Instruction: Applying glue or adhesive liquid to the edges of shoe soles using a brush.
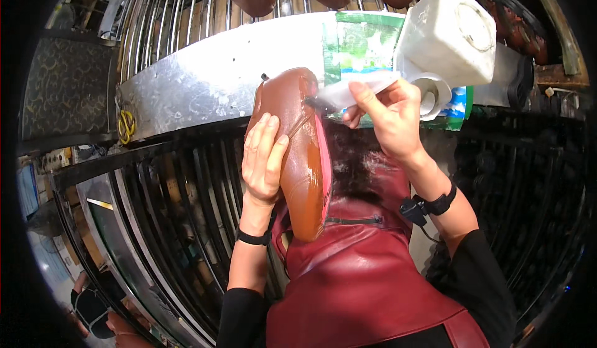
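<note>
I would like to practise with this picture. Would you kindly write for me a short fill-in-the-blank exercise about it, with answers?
1. The left hand holds a shoe whose colour is ____.
2. The ____ hand holds a white tool.
3. The apron is dark ____.
4. The yellow loops are near the ____ end of the metal table.

Missing words: brown; right; red; left.

I hold a brown shoe with its toe pointing down at me. It is shiny near the toe, with a pink strip along its right edge. My white tool slants beside the upper part, dark tip toward it.
</note>
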`<state>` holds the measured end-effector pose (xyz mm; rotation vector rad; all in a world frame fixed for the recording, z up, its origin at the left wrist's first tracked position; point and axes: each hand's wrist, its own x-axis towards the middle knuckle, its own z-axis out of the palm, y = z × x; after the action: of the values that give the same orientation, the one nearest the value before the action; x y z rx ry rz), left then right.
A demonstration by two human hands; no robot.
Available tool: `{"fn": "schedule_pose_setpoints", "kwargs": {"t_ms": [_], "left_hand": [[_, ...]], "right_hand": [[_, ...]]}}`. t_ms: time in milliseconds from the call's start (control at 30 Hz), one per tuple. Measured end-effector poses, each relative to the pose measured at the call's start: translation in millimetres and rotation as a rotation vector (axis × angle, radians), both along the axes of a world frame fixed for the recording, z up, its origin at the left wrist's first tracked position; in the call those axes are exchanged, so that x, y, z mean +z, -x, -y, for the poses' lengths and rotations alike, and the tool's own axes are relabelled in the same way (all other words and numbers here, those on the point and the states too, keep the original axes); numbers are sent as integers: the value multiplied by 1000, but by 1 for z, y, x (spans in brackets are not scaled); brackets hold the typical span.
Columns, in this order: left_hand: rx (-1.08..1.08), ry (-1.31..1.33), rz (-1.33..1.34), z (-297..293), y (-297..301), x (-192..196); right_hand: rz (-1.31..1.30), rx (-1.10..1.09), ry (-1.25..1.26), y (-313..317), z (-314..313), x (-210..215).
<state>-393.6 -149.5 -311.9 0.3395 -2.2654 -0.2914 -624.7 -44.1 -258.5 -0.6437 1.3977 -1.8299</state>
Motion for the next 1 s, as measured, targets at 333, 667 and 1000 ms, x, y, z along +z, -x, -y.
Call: {"fn": "schedule_pose_setpoints", "kwargs": {"t_ms": [333,667,1000], "left_hand": [[21,-18,10,-1,4,7],[9,-12,41,-1,12,22],[49,-79,171,5,33,62]], "right_hand": [[46,135,-81,-36,-71,41],[-868,562,306,-54,-123,80],[-299,161,41,-21,-81,102]]}}
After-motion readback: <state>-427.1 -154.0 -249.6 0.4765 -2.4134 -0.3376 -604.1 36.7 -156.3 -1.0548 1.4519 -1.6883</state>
